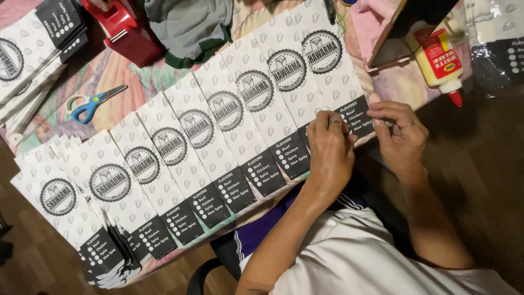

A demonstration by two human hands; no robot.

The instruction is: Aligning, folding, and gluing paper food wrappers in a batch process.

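Observation:
A row of several white paper bags [229, 109] with round black emblems and black lower ends lies overlapped across the table. My left hand [329, 150], with a ring on it, rests curled on the black end of the rightmost bag [327, 60]. My right hand [401, 135] pinches that same bag's black corner from the right. The two hands almost touch. The fingertips hide part of the bag's edge.
Blue-handled scissors [87, 104] lie on the patterned tablecloth [114, 71] at left. A red tape dispenser [123, 27], a grey-green cloth [188, 24], a white glue bottle with a red cap [439, 60] and a further stack of bags [27, 54] sit at the far side.

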